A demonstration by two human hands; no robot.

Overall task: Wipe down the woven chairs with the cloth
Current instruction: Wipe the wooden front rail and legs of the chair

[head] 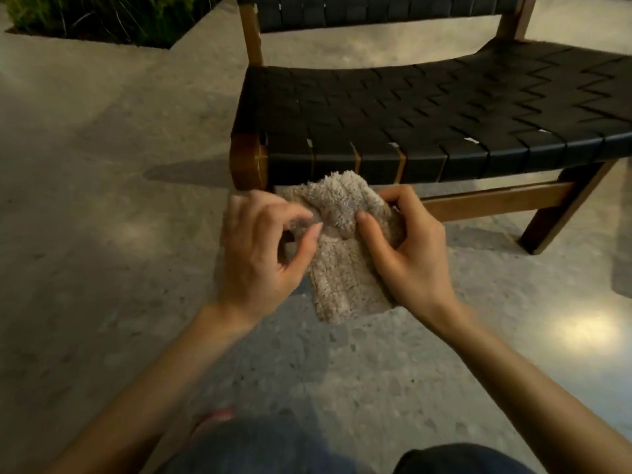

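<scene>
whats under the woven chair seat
Under the woven seat a wooden rail runs across, floor beneath it. The cloth, held by the left hand and right hand, covers the rail's left stretch.

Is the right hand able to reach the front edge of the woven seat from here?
Probably yes. The right hand, which holds the cloth together with the left hand, is just before the front edge of the woven seat, and nothing stands between them.

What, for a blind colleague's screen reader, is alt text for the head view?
The left hand and right hand hold a fluffy beige cloth in front of a black woven chair with a wooden frame. Plants sit at upper left.
</scene>
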